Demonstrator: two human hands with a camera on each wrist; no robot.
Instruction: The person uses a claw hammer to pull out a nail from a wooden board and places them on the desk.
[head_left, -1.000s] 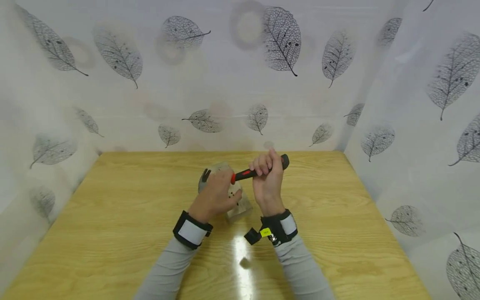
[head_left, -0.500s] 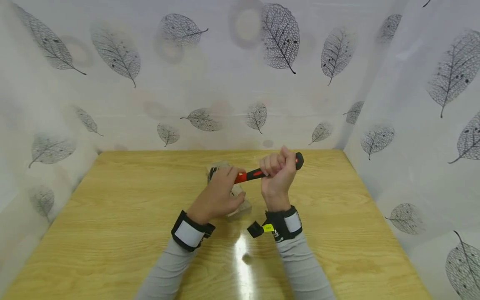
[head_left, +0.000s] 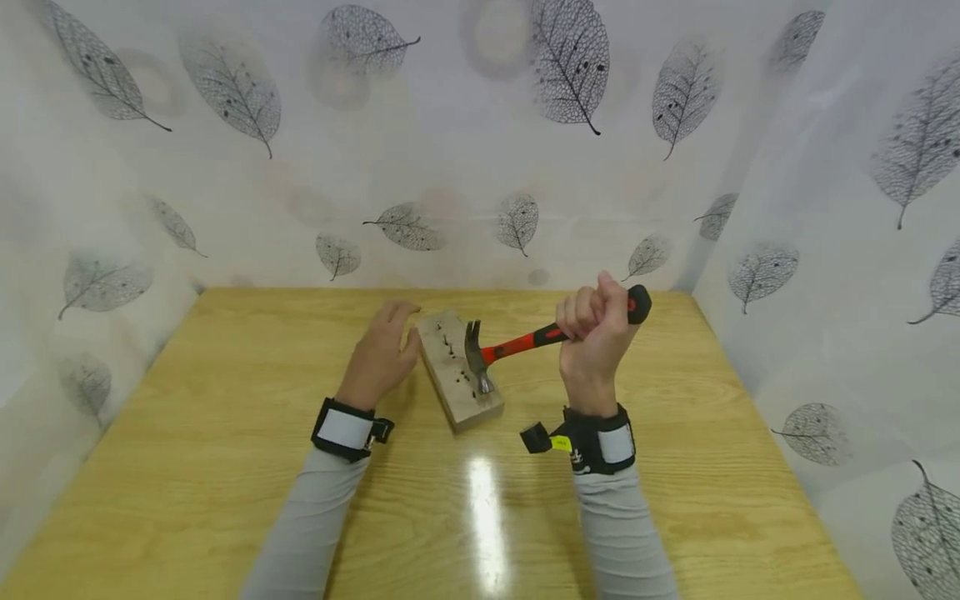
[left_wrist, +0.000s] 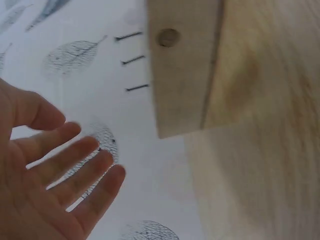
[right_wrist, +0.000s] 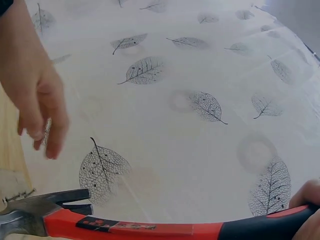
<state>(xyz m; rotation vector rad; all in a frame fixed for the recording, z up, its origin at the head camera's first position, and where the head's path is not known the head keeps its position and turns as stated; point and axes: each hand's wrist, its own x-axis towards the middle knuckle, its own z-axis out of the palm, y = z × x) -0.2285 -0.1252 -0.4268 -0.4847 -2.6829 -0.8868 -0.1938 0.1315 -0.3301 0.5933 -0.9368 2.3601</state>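
Note:
A claw hammer (head_left: 517, 345) with a red and black handle is gripped near its butt end by my right hand (head_left: 597, 346). Its metal head overlaps the right side of a wooden block (head_left: 467, 402) in the head view, claw pointing away. Several dark nails (left_wrist: 133, 61) stick out of the block's top, and the left wrist view shows a round knot on its side. Just left of the block is my left hand (head_left: 381, 354), fingers relaxed and holding nothing. In the right wrist view the hammer's claw (right_wrist: 75, 201) shows below that hand.
The block lies on a wood-grain table (head_left: 225, 467), towards its far side. A whitish curtain (head_left: 450, 158) printed with dark leaves hangs along the back and both sides. A black wrist strap (head_left: 600, 439) with a dangling end is on the right wrist.
My left hand has come off the hammer head and moved left to beside the block. My right hand has carried the hammer rightwards, so its head and the nails now show.

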